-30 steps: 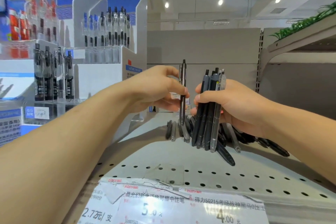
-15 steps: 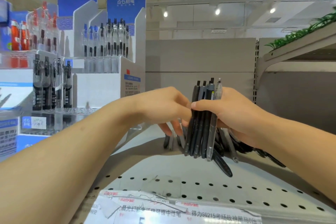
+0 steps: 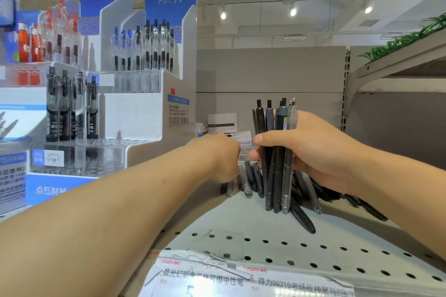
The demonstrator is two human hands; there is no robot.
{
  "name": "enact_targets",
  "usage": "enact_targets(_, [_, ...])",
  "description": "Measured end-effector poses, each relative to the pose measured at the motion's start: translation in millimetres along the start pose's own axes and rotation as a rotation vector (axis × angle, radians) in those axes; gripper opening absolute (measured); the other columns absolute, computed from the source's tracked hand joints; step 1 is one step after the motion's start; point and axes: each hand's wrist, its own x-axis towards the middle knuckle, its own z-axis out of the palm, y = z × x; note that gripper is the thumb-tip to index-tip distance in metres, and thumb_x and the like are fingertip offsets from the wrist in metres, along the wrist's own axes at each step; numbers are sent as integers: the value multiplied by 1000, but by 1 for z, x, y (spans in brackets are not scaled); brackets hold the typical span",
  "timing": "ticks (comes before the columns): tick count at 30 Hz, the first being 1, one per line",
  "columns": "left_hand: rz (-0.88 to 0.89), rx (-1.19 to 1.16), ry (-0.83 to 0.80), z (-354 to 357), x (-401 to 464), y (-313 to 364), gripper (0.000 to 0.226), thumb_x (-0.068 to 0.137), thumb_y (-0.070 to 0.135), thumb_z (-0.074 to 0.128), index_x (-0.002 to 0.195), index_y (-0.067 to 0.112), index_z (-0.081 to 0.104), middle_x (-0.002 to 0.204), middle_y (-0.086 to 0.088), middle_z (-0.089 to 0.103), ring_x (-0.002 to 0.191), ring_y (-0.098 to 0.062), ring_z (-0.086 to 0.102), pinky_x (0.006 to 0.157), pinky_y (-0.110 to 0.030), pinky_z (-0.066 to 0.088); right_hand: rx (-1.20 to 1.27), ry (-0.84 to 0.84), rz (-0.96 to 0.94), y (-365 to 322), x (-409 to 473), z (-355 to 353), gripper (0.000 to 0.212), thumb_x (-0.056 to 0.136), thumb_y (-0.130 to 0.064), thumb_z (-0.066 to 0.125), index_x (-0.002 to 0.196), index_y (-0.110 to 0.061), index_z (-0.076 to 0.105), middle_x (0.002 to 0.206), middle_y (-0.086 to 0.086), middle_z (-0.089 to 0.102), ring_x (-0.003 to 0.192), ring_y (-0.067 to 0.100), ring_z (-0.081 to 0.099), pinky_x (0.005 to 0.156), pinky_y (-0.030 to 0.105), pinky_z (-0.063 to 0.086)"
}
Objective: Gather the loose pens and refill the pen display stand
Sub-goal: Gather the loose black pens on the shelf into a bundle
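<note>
**Pens still loose on the shelf, bundle half gathered**

My right hand (image 3: 321,149) is wrapped around a bundle of pens (image 3: 275,152) standing almost upright, thumb across the front, tips hanging just above the perforated shelf (image 3: 265,243). My left hand (image 3: 217,154) reaches down into the loose pens (image 3: 251,181) lying at the bundle's 9 o'clock; from this angle I see only its back, so I cannot tell whether the fingers have closed on one yet. More loose pens fan out behind and below my right hand toward 4 o'clock.

As I judge it, doing this step well means picking one pen at a time by its barrel, turning it clicker-up to match the rest, and sliding it in beside my right thumb without loosening that grip, or the bundle may splay. The pen display stand (image 3: 144,113) waits at 10 o'clock, well apart from the pile, with its lower tier looking short of pens.
</note>
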Motion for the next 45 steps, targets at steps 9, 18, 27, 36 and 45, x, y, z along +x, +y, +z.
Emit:
enact_targets(9, [-109, -189, -213, -5, 1, -4, 19, 94, 27, 59, 108, 15, 58, 67, -5, 67, 44, -17, 55, 42, -19, 46, 91, 0, 64, 1, 1, 0, 32, 89, -5, 72, 119, -7, 63, 81, 10, 75, 81, 22, 77, 83, 47, 62])
enact_targets(18, [-54, -854, 73, -28, -15, -16, 56, 96, 20, 65, 147, 15, 43, 95, -8, 72, 57, -14, 71, 51, -25, 57, 66, 39, 84, 4, 5, -2, 8, 87, -11, 74, 90, -14, 67, 92, 18, 74, 91, 27, 76, 78, 43, 63])
enact_targets(27, [210, -871, -56, -40, -34, -7, 18, 95, 23, 67, 107, 11, 70, 97, -5, 76, 77, -18, 77, 68, -28, 62, -37, 42, 69, 7, 7, -7, 12, 88, -21, 73, 97, -13, 72, 101, 19, 74, 96, 32, 73, 86, 45, 59])
enact_targets(36, [320, -833, -184, -40, -34, -5, 20, 95, 10, 61, 112, 5, 69, 96, -8, 78, 83, -17, 77, 76, -30, 62, -26, 45, 6, 10, 7, -5, 7, 90, -19, 73, 95, -15, 73, 92, 11, 78, 86, 27, 76, 79, 41, 59])
enact_targets(45, [6, -251, 193, -22, -10, -12, 23, 93, 32, 56, 85, 15, 70, 63, -1, 71, 53, -15, 70, 62, -32, 63, 151, 70, 37, 7, 3, 2, 13, 88, -7, 71, 101, -2, 71, 94, 14, 79, 91, 23, 77, 70, 33, 64])
